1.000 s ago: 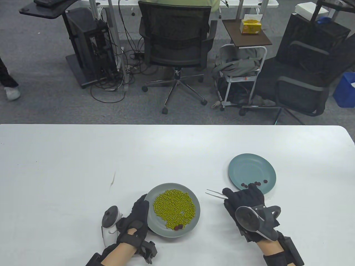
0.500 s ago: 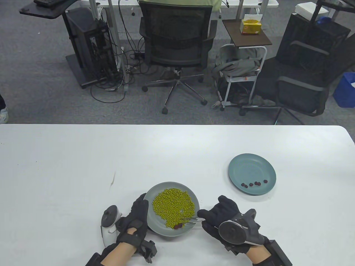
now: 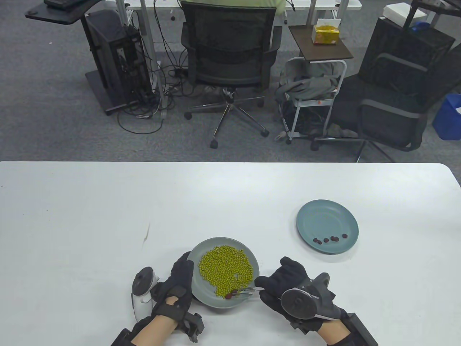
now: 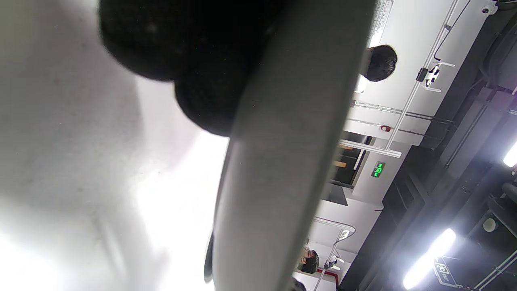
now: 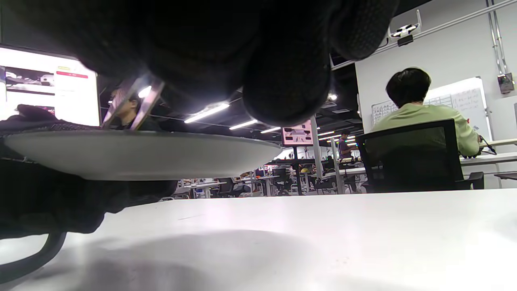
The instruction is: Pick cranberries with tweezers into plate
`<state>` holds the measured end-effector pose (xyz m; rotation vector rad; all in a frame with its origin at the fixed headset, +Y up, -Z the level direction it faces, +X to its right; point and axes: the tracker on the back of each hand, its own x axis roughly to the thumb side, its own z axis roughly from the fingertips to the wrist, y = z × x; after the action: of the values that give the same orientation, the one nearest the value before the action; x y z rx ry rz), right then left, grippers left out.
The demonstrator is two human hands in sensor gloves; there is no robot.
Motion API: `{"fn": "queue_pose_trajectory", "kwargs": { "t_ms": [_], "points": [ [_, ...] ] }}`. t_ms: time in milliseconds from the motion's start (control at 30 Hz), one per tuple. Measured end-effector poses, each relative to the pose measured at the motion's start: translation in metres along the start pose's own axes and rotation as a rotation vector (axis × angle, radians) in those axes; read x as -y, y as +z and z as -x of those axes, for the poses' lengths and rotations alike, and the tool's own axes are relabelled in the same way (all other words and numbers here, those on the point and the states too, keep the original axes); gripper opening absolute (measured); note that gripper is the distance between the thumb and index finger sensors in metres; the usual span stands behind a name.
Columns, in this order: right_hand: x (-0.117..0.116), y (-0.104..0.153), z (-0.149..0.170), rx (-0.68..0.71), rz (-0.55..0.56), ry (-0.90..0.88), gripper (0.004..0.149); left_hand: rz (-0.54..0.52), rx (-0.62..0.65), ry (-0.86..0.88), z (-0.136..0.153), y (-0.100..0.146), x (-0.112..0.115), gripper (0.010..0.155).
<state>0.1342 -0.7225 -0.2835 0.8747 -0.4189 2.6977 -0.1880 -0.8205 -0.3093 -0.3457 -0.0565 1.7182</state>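
White desk [image 3: 90, 202] fills the near half, office chairs and cables behind it. Right hand [image 3: 288, 284] pinches the tweezers [image 3: 248, 290], tips in at the near edge of the grey plate [image 3: 252, 257], right on the dark cranberries [image 3: 231, 295] beside the heap of green beans [image 3: 225, 268]. Whether the tips have closed on a berry, I cannot tell. Left hand [image 3: 178, 284] grips that plate's left rim, steadying it.

Risk here: the berries sit against the beans, so a loose squeeze could flick one off the rim or drag beans along.

Teal plate [image 3: 309, 216] waits toward the desk's right side with 5 cranberries [image 3: 329, 239] along its near edge. Only bare desk lies between the 2 plates.
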Motion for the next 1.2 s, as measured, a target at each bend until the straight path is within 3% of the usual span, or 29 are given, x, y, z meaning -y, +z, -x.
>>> {"fn": "queue_pose_trajectory", "kwargs": {
  "t_ms": [300, 700, 933, 1200],
  "points": [
    [0.011, 0.000, 0.015, -0.048, 0.065, 0.008, 0.046, -0.003, -0.005, 0.000, 0.000, -0.001, -0.001, 0.064],
    [0.030, 0.004, 0.058, -0.185, 0.138, 0.047, 0.046, 0.004, 0.000, -0.006, 0.000, -0.001, 0.000, 0.064],
    [0.037, 0.014, 0.111, -0.417, 0.171, 0.129, 0.046, 0.005, 0.006, -0.027, 0.002, -0.001, -0.002, 0.063],
    [0.044, 0.042, 0.181, -0.815, 0.158, 0.175, 0.046, 0.015, 0.015, -0.019, -0.001, 0.000, -0.001, 0.063]
  ]
}}
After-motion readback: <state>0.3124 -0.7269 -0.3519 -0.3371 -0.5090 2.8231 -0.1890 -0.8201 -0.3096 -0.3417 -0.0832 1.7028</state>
